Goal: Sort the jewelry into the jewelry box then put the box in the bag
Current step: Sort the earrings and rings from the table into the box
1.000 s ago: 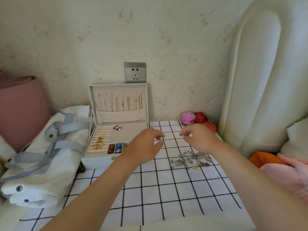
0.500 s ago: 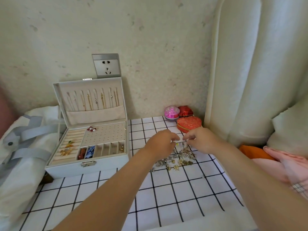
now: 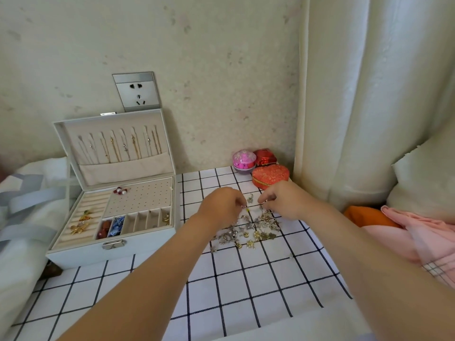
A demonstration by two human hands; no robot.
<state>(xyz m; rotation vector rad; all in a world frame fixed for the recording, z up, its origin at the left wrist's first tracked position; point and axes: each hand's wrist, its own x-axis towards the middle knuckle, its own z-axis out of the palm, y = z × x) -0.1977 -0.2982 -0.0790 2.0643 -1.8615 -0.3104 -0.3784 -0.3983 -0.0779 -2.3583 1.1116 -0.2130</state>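
Glinting metal jewelry (image 3: 256,232) on matt checked cloth (image 3: 246,291); smooth white jewelry box (image 3: 147,249), shiny metal clasp (image 3: 113,244).

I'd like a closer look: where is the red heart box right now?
Head view, far right of the table: the heart box sits beside the pink pot, just beyond the right hand.

Desk (image 3: 246,291), white black-grid cloth: open jewelry box (image 3: 113,251) left; loose jewelry (image 3: 248,233) centre; pink round case (image 3: 243,158), red square case (image 3: 265,156), red heart case (image 3: 269,177) at back.
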